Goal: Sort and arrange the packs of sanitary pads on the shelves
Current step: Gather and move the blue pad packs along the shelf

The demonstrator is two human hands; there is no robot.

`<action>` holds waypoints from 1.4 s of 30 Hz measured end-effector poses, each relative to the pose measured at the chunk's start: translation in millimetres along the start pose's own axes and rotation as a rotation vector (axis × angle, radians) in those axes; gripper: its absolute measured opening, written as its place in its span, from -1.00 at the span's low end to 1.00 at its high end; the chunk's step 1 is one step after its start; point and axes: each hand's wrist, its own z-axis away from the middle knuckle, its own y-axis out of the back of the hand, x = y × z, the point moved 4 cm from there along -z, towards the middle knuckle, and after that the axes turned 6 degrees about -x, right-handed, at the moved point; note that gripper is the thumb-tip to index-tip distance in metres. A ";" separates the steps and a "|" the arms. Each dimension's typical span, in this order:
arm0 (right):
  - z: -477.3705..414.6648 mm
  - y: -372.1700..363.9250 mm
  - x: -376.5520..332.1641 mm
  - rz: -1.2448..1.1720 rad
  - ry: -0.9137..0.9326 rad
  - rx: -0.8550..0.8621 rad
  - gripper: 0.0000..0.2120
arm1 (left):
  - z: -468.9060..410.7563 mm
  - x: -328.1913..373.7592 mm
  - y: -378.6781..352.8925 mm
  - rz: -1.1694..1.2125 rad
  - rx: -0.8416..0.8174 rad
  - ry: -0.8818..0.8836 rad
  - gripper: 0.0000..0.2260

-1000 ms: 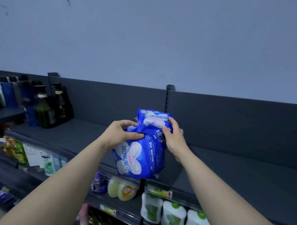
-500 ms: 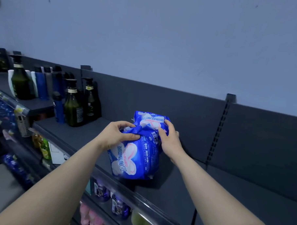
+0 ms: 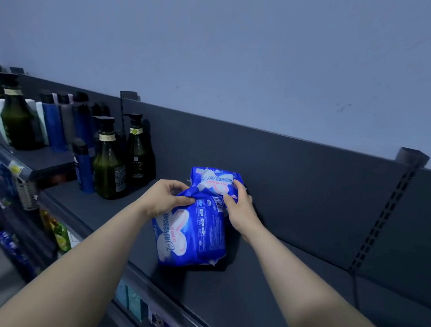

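The fingers (image 3: 183, 200) of the left hand (image 3: 167, 198) are pinched on the crumpled top of the front pack (image 3: 191, 234); those of the right hand (image 3: 240, 210) are curled over the rear pack (image 3: 215, 179). Both packs appear set on the shelf (image 3: 265, 309), near its front edge. Little seems done: no other packs are seen there. The packs are wrapped in glossy, soft blue film and pillow-shaped; the shelf looks matte and dark.

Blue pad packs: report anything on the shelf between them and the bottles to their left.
Nothing visible does. No object shows on the shelf between the blue pad packs and the nearest green bottle; only the left hand, pinching the packs' top, reaches over that stretch. The right hand grips their right side.
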 end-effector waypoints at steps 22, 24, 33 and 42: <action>-38.0 -69.0 -11.3 0.291 -0.115 0.168 -0.52 | -83.2 -43.0 75.8 -0.215 0.044 -0.043 -0.58; -31.3 -65.5 -17.3 0.377 -0.078 0.206 -0.50 | -78.5 -33.8 73.6 -0.314 0.067 -0.106 -0.57; 23.4 -28.4 -42.4 0.745 -0.050 0.338 -0.50 | -36.3 24.3 13.8 -0.584 -0.021 -0.458 -0.62; 146.0 59.2 -33.6 0.960 -0.221 0.534 -0.50 | 16.4 78.4 -106.7 -0.648 -0.219 -0.704 -0.64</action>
